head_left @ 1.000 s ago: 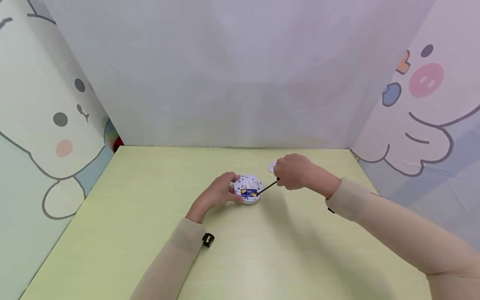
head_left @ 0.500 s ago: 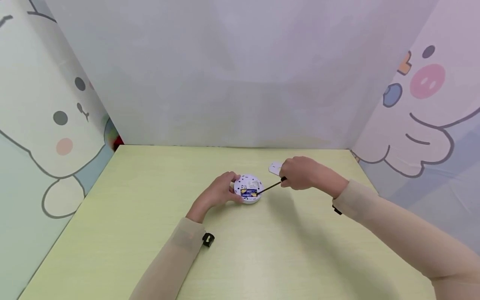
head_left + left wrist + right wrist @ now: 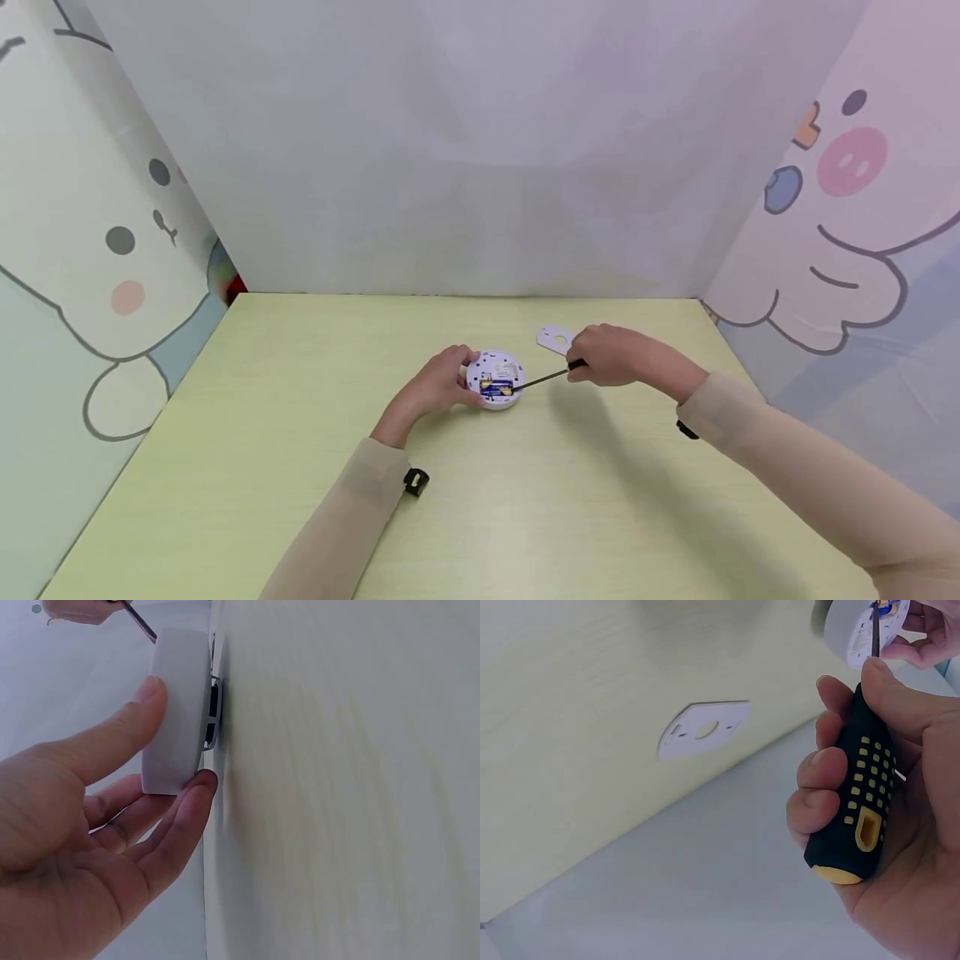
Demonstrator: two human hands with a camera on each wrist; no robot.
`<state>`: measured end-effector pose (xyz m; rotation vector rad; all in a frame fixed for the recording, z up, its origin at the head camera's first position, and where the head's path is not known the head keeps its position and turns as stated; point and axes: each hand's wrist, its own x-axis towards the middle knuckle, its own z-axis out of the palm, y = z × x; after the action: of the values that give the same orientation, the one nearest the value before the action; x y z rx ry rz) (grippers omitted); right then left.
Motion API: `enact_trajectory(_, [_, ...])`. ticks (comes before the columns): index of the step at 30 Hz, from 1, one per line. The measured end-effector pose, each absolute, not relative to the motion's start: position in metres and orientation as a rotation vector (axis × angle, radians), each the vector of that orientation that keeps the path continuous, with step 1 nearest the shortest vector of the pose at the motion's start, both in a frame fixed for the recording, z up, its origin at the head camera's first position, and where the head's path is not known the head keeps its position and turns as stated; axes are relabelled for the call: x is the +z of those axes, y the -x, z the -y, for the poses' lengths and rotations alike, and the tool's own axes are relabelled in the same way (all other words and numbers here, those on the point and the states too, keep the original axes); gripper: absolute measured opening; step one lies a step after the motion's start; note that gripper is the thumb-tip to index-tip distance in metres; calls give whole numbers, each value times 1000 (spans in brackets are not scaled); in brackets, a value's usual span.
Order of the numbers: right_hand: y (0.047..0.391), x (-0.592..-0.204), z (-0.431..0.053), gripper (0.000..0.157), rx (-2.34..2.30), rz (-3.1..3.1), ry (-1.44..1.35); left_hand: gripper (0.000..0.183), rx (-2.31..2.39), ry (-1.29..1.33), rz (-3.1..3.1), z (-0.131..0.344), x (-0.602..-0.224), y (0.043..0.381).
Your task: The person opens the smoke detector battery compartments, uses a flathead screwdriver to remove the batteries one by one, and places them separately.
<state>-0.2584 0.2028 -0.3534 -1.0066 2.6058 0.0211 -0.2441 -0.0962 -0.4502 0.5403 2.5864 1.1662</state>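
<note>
A round white smoke detector point(image 3: 491, 362) lies with its battery side up on the table. Two blue and yellow batteries point(image 3: 497, 388) sit in its open compartment. My left hand point(image 3: 435, 385) grips the detector by its left side; in the left wrist view the thumb is on the white wall point(image 3: 178, 705) and a finger curls at its lower edge. My right hand point(image 3: 611, 356) holds a screwdriver point(image 3: 851, 806) by its black handle with yellow dots. Its thin metal shaft point(image 3: 542, 380) slants down leftward, the tip right at the batteries' right end.
A flat white mounting plate point(image 3: 547, 337) with a round hole lies behind, close to my right hand. The pale yellow table point(image 3: 315, 350) ends at a grey cloth backdrop point(image 3: 472, 167), with cartoon-printed cloths at both sides.
My right hand has moved right and slightly toward me, so the screwdriver slants less steeply and more of the plate shows. Its tip stays at the batteries. The left hand has barely moved.
</note>
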Motion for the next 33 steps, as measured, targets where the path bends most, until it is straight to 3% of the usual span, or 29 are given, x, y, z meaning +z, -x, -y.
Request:
enact_trajectory(25, [263,-403,-235,28,-354,-2562,1202,69,1172,-544,-2591,96,-450,244])
enact_trajectory(33, [264,-418,-239,21,-377,-2539,1182,69,1157,-523,-2593,96,-450,244])
